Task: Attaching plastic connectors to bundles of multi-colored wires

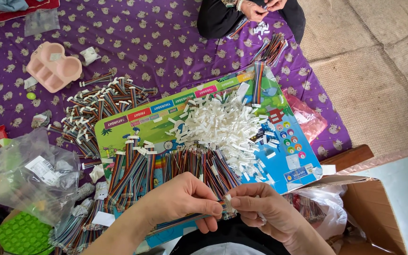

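My left hand (182, 200) pinches a flat multicoloured ribbon cable (175, 223) near its end. Facing it, my right hand (265, 212) holds a small white plastic connector (228, 198) right against the cable's tip. Just beyond my hands lie rows of rainbow ribbon cables (185, 167) and a big heap of white connectors (223, 125), all resting on a colourful printed board (286, 156). Finished cables with white ends are piled at the left (97, 111).
Another person's hands (258, 7) work on cables at the far side of the purple patterned cloth (166, 42). A pink tray (53, 66), a clear plastic bag (29, 174), a green mat (22, 233) and an open cardboard box (374, 212) surround me.
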